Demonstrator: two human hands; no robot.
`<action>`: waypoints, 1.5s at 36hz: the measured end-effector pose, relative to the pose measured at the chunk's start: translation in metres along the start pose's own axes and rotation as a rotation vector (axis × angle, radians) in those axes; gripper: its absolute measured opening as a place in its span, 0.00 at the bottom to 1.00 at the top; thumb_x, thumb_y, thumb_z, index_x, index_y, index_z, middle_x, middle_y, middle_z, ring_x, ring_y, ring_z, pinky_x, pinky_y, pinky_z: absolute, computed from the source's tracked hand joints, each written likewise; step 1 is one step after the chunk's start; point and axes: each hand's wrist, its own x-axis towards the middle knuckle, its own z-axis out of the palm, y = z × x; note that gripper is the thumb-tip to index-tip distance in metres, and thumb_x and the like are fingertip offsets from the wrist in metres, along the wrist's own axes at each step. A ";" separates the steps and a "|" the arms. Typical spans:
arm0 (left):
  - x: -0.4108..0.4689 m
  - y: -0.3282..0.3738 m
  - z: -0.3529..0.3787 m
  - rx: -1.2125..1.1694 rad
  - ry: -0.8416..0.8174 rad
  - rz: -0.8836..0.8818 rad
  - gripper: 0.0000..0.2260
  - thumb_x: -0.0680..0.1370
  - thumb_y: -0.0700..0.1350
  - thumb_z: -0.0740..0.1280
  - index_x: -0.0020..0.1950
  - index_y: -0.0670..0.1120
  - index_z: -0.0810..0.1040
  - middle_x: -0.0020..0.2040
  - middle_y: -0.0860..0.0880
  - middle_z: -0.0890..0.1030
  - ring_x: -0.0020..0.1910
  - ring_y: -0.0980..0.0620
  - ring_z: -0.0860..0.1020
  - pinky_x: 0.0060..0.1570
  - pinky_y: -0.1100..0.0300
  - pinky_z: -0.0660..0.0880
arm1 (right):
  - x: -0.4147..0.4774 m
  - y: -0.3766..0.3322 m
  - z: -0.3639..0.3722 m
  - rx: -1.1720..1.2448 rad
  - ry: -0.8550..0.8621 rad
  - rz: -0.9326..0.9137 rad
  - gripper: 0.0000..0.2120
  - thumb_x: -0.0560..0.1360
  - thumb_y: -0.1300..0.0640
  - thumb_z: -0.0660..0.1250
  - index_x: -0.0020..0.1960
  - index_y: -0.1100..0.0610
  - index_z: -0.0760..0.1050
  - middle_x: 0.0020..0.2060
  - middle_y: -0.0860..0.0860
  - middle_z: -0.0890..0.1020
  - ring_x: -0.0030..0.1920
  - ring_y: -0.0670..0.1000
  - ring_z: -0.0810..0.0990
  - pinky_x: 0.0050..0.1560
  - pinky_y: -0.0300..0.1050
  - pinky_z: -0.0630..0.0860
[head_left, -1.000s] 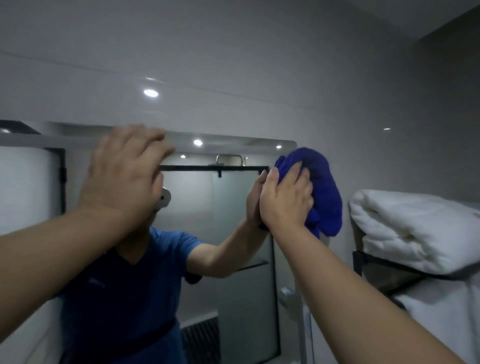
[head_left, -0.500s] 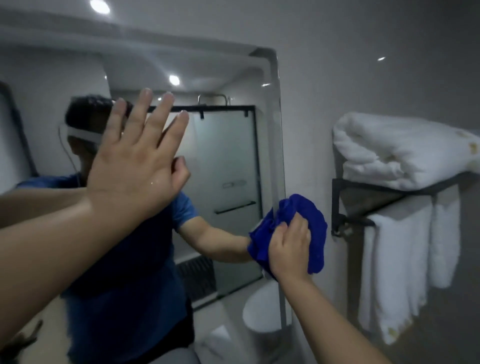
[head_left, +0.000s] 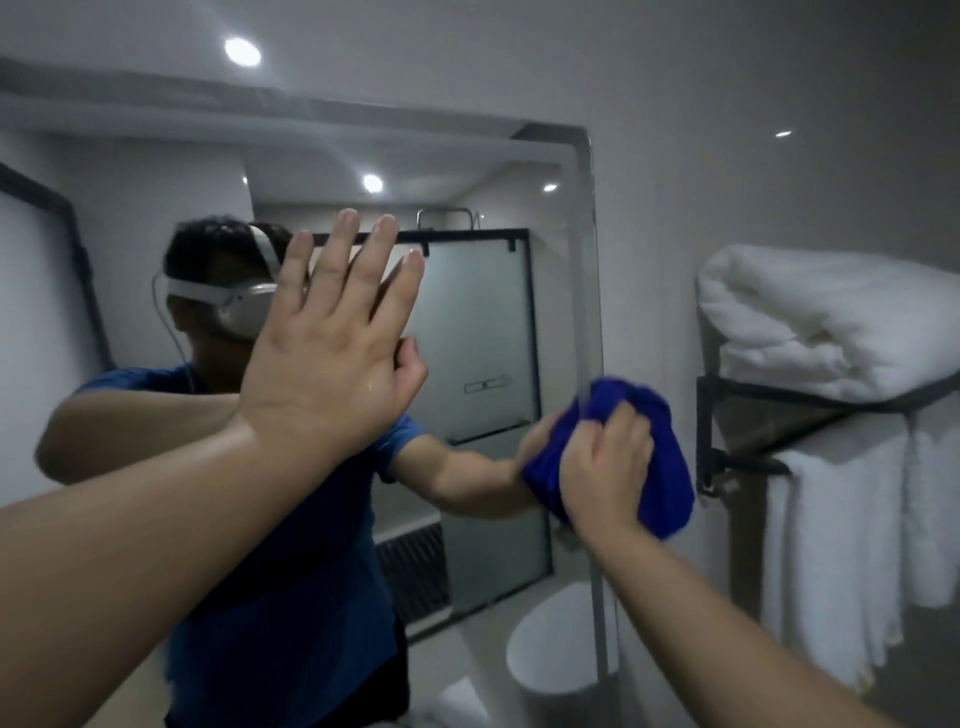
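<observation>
In the head view, the left hand (head_left: 332, 358) is raised in front of the mirror (head_left: 493, 322), palm toward the glass, at about the height of the reflected head. Its fingers (head_left: 337, 260) are straight and slightly apart, holding nothing, and the thumb meets its own reflection. Whether the palm lies flat on the glass cannot be told. To the right and lower, the right hand (head_left: 605, 467) grips a bunched blue cloth (head_left: 662, 467), its fingers (head_left: 618, 431) curled tightly into the fabric. The cloth sits at the mirror's right edge, roughly halfway down, pressed against the glass, and part of it bulges past the edge over the grey wall (head_left: 675, 156). The mirror reflects the person in a blue shirt with a pale band round the head, both arms, a frosted shower door with a black frame, round ceiling lights and a white basin low down. Further right on the wall, well apart from the cloth, a black rack (head_left: 810, 402) carries a folded white towel (head_left: 821, 322) on top. More white towels (head_left: 831, 561) hang from the bar beneath it.
</observation>
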 end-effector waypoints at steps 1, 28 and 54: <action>0.000 0.000 0.000 -0.001 -0.002 -0.002 0.33 0.81 0.54 0.57 0.86 0.46 0.62 0.87 0.40 0.57 0.86 0.36 0.54 0.84 0.35 0.49 | 0.023 -0.024 -0.004 0.001 -0.010 -0.054 0.17 0.81 0.50 0.56 0.64 0.58 0.71 0.57 0.55 0.75 0.59 0.59 0.76 0.64 0.57 0.73; -0.003 0.002 -0.010 -0.033 -0.080 -0.007 0.32 0.83 0.53 0.54 0.87 0.46 0.56 0.88 0.40 0.53 0.87 0.34 0.50 0.84 0.32 0.48 | -0.107 0.167 0.023 0.022 0.093 0.304 0.21 0.87 0.46 0.53 0.52 0.61 0.74 0.48 0.62 0.82 0.51 0.66 0.81 0.57 0.52 0.74; -0.001 0.004 -0.015 -0.003 -0.112 -0.005 0.32 0.83 0.54 0.54 0.87 0.47 0.56 0.88 0.40 0.52 0.87 0.35 0.50 0.84 0.33 0.48 | 0.006 -0.006 -0.006 -0.066 -0.050 -0.038 0.20 0.86 0.61 0.51 0.67 0.71 0.76 0.67 0.72 0.75 0.69 0.71 0.72 0.73 0.60 0.62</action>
